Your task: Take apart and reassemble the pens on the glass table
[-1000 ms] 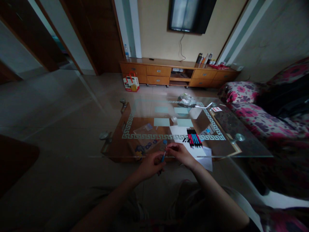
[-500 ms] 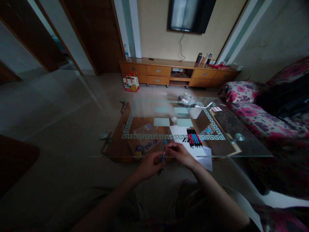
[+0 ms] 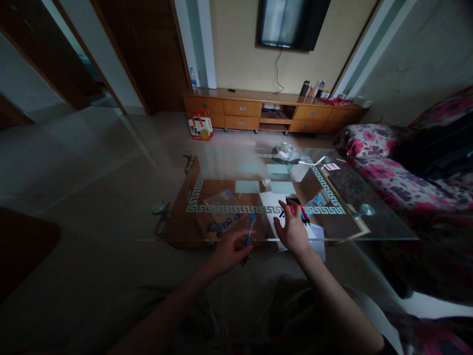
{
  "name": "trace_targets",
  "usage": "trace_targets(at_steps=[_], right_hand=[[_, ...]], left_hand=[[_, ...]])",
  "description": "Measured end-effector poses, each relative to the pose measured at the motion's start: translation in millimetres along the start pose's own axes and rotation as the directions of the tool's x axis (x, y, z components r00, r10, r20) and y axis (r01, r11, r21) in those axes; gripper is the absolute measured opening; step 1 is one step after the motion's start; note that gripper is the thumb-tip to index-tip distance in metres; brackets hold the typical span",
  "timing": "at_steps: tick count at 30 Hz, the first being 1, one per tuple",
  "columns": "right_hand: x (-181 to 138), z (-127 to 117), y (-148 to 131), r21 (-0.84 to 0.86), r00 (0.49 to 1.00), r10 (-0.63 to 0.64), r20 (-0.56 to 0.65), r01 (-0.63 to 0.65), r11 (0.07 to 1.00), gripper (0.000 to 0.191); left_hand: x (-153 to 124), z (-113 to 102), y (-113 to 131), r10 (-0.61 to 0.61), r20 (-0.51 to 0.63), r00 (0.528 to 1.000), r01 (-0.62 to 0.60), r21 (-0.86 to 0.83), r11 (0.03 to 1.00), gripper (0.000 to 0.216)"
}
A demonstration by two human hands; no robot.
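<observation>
Right hand (image 3: 293, 231): since a moment ago, gone from the held pen to the row of pens (image 3: 303, 215) near the counter's (image 3: 388, 239) front edge, right of middle; fingers spread, forearm reaching forward, contact uncertain in this dim view. Left hand (image 3: 231, 252): now sole holder, clamped round one blue pen (image 3: 248, 239), slim end up, by that front edge.
</observation>
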State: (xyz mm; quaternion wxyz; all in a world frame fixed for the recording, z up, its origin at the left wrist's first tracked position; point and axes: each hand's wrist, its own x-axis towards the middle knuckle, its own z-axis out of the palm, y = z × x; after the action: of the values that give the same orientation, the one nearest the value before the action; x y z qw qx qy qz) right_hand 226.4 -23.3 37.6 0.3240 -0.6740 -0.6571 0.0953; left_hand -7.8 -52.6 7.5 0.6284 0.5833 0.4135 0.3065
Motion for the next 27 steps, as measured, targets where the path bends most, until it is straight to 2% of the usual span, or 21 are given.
trace_targets(at_steps=[5, 8, 13, 17, 20, 22, 24, 27], right_hand=[[-7, 12, 12, -0.139, 0.981, 0.076, 0.178, -0.051, 0.989, 0.067], [-8, 15, 16, -0.169, 0.967, 0.1, 0.234, -0.061, 0.984, 0.068], [-7, 18, 21, -0.165, 0.964, 0.07, 0.257, -0.028, 0.986, 0.067], [-4, 18, 21, -0.12, 0.983, 0.026, 0.182, -0.004, 0.993, 0.06], [0, 13, 15, -0.037, 0.997, 0.005, 0.073, -0.002, 0.999, 0.05], [3, 10, 9, 0.069, 0.999, 0.011, 0.046, -0.015, 0.998, 0.041], [6, 9, 4, 0.22, 0.998, 0.017, 0.068, -0.032, 0.975, 0.035], [9, 13, 1, 0.474, 0.991, 0.008, 0.135, -0.072, 0.878, 0.032]], left_hand=[[1, 1, -4, 0.0, -0.01, 1.0, 0.0, 0.004, 1.0, 0.05], [0, 1, -3, 0.002, -0.002, 1.0, -0.002, 0.007, 1.0, 0.048], [0, 1, -1, 0.008, -0.003, 1.0, -0.008, 0.015, 1.0, 0.048], [-1, 1, -1, 0.005, -0.004, 1.0, -0.005, 0.012, 1.0, 0.049], [0, 1, -1, -0.003, 0.002, 1.0, 0.003, 0.02, 1.0, 0.049], [0, 0, -1, -0.005, 0.003, 1.0, 0.005, 0.022, 1.0, 0.049], [0, 0, 0, -0.011, 0.007, 1.0, 0.011, 0.022, 1.0, 0.05], [-1, 0, 0, -0.009, 0.015, 1.0, 0.009, 0.03, 1.0, 0.05]])
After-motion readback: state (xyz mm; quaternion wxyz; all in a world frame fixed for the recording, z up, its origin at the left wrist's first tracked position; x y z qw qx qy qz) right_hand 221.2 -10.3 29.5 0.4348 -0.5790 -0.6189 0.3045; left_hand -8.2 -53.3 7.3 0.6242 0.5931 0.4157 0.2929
